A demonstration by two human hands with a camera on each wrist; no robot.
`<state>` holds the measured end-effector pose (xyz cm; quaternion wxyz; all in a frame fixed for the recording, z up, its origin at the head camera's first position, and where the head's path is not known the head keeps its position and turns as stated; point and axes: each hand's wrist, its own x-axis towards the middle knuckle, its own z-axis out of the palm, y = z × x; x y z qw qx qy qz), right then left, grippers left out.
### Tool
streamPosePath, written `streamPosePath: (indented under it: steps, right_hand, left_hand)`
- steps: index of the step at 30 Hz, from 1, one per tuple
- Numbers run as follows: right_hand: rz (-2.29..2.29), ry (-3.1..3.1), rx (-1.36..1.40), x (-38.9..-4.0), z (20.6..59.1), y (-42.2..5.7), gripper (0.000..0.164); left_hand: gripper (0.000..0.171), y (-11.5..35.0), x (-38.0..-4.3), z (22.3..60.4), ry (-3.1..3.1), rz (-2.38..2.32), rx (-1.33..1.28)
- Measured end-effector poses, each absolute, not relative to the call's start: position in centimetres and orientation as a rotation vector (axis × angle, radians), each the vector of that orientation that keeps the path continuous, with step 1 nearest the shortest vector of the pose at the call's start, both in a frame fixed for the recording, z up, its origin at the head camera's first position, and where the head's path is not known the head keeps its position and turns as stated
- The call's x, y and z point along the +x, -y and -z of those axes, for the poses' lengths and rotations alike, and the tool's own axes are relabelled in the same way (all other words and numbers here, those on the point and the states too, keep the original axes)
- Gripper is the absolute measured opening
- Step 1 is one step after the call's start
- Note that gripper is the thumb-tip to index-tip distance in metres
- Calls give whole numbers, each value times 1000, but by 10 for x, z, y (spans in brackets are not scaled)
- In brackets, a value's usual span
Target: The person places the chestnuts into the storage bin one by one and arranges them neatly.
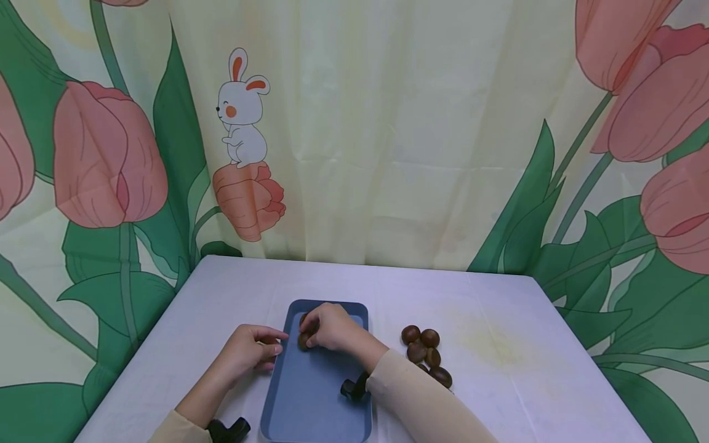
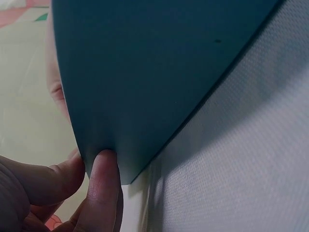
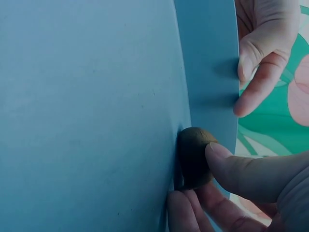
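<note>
My right hand (image 1: 332,329) is over the far left part of a blue tray (image 1: 316,394). Its thumb and fingers pinch a brown chestnut (image 3: 193,157) against the tray's inner left wall, low by the floor. Just beyond, another chestnut (image 1: 303,318) shows partly behind the fingers in the head view. On the outside of the tray's left side is my left hand (image 1: 246,351), thumb and fingers loosely extended. Its fingertips (image 2: 104,166) rest on the outer wall, right at the rim.
Several chestnuts (image 1: 416,352) lie in a cluster on the white tablecloth (image 1: 498,394), right of the tray; my right sleeve (image 1: 421,394) hides part of them. A black wrist mount (image 1: 354,387) hangs over the tray's right rim. Behind the table hangs a tulip-printed curtain (image 1: 388,154).
</note>
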<state>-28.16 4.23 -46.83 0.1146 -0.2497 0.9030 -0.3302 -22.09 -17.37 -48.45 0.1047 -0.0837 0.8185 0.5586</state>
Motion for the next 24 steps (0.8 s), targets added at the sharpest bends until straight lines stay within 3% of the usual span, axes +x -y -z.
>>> streamPosePath:
  steps: [24]
  right_hand:
    - [1154,-2500,-641,-285,458,-63,24]
  left_hand:
    - [23,174,-219,481,-2410,-1636,-237]
